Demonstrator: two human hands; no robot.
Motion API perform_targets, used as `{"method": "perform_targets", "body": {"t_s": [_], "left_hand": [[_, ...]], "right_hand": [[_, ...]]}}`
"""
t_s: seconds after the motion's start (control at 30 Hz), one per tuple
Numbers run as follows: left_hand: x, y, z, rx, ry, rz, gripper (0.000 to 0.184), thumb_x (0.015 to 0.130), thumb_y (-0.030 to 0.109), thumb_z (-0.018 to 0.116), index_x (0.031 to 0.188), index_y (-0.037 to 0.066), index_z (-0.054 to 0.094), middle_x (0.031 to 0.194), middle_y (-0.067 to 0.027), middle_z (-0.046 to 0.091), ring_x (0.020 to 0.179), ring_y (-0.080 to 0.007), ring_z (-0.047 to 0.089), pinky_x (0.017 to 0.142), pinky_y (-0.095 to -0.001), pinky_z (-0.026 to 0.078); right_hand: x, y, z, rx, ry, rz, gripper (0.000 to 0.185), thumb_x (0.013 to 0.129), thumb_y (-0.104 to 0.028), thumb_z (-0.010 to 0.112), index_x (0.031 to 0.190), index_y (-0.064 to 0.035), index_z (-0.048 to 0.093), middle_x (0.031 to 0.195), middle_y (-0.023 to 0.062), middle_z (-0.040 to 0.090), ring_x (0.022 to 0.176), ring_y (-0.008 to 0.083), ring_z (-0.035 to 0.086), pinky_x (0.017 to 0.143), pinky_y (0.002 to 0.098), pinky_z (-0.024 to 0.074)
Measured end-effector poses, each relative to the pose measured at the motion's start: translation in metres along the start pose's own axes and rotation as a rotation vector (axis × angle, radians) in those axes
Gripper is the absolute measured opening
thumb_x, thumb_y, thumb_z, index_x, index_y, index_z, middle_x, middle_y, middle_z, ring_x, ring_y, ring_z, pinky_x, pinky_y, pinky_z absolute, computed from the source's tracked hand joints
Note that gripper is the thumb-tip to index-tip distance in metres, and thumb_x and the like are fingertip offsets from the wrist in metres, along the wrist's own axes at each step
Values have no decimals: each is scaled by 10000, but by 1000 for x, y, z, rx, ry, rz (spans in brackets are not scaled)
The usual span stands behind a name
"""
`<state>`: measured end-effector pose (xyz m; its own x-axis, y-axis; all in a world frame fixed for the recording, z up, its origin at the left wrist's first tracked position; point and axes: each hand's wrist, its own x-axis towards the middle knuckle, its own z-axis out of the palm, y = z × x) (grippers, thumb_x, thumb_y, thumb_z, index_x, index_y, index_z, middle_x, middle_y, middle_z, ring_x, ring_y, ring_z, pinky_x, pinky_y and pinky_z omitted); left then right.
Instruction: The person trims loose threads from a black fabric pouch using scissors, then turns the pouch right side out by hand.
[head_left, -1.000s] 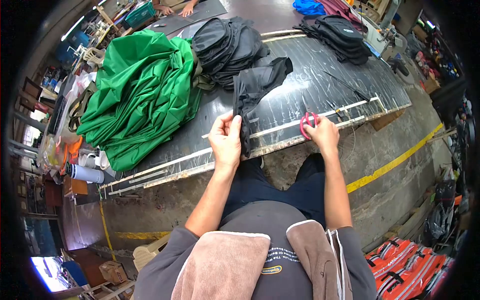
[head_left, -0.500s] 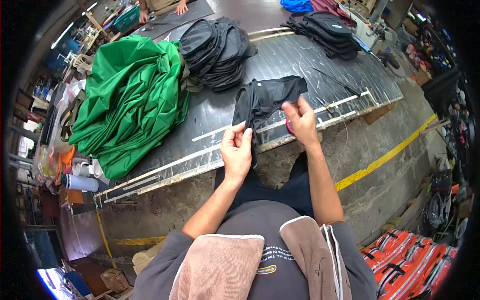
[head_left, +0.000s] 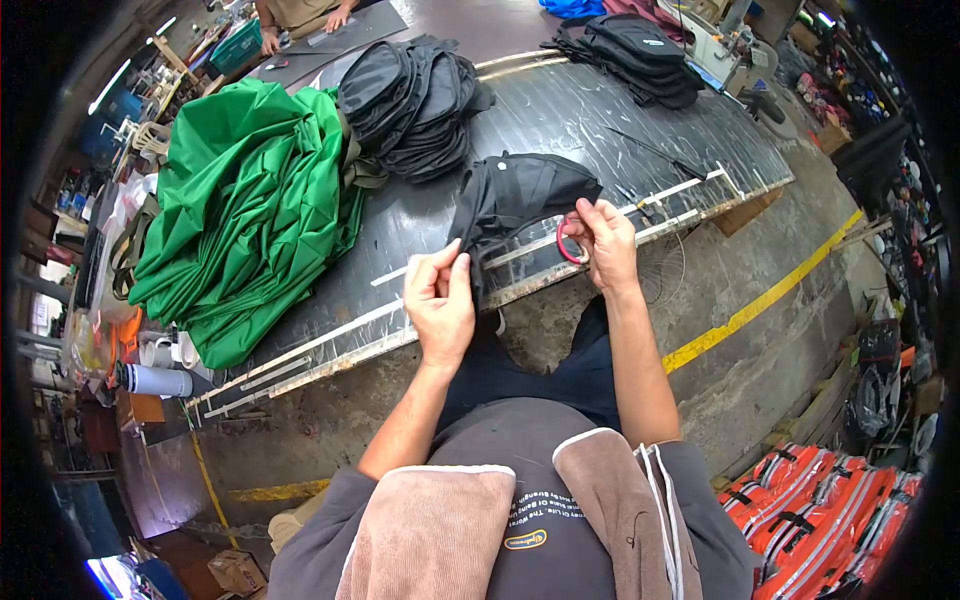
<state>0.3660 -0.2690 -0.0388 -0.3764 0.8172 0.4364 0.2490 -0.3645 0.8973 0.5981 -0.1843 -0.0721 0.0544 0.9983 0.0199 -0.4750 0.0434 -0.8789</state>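
A black sewn fabric piece (head_left: 525, 192), like part of a bag, lies partly folded along the table's near edge. Its left end is pinched between the thumb and fingers of my left hand (head_left: 440, 305). At its lower right edge, the fingertips of my right hand (head_left: 608, 250) are closed together on the fabric. A red loop (head_left: 566, 243), like a scissor handle, hangs at the fingers of that hand; the rest of this item is hidden.
Left of the fabric sit a heap of green cloth (head_left: 250, 210) and stacked black round-edged pieces (head_left: 410, 110). More black bag pieces (head_left: 640, 60) lie at the far right, behind a long dark thin tool (head_left: 660, 150). Another person's hands (head_left: 335, 18) rest at the far edge.
My left hand has shifted left and slightly down with the fabric's end, so the piece is more spread out. The red loop shows more fully beside my right hand. The whole view has shifted slightly.
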Motion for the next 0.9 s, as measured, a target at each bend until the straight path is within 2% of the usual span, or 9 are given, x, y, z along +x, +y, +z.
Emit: {"method": "perform_targets", "body": {"t_s": [0.07,0.13,0.17,0.27,0.37,0.47,0.5,0.63,0.9], "left_hand": [[6,3,-11,49,33,56,172,928,-8,755,1097,15,775,846,8,534,715,-61,482,620,-223,391],[13,3,-22,229,30,275,220,899,-19,774,1112,32,784,847,-29,576,711,-112,532,630,-263,440],[15,1,-25,253,53,331,217,906,-35,764,1106,46,790,846,-19,573,699,-117,515,604,-259,404],[18,-14,-40,392,51,515,249,882,-51,773,1108,50,791,829,-42,593,708,-154,550,618,-288,440],[19,-38,-58,450,-14,483,276,849,-54,786,1093,75,795,830,-71,620,727,-205,591,649,-308,465],[23,-58,-80,563,-127,514,266,814,-7,807,1050,115,795,824,-60,617,742,-249,596,685,-360,476],[22,-62,-87,598,-184,516,254,806,13,813,1034,125,795,817,-49,612,745,-249,591,686,-371,471],[8,-72,-105,620,-377,449,190,775,48,826,948,118,791,825,-34,624,756,-256,594,698,-388,472],[7,-76,-110,530,-404,363,166,740,22,840,855,64,729,823,-79,632,765,-274,606,692,-394,477]], "right_hand": [[-2,-5,-3,17,39,9,160,997,-185,742,1035,-31,721,953,103,769,743,123,709,714,251,559],[-2,-4,-3,-49,-13,-5,163,1002,-171,730,1046,-15,720,948,100,767,751,129,707,731,255,563],[-4,-3,-3,-66,-27,-7,162,1002,-168,729,1050,-14,719,946,100,767,755,130,708,734,257,564],[-11,3,0,-138,-65,7,122,992,-124,707,981,-3,723,897,86,755,762,124,694,741,269,560],[-18,12,-11,-363,-201,43,145,965,-91,683,854,-1,709,807,54,731,725,102,670,719,265,547],[-34,30,-24,-633,-389,340,173,947,-123,717,810,-20,694,766,35,729,631,79,640,597,269,523],[-45,32,-24,-569,-435,427,183,934,-144,728,798,-27,693,782,39,741,623,71,639,569,256,508],[-72,47,-42,-736,-614,648,162,937,-199,741,964,-44,779,790,23,734,604,82,643,564,253,531],[-75,58,-32,-758,-313,417,412,960,-394,753,1050,8,757,811,40,723,676,106,665,648,287,554]]}}
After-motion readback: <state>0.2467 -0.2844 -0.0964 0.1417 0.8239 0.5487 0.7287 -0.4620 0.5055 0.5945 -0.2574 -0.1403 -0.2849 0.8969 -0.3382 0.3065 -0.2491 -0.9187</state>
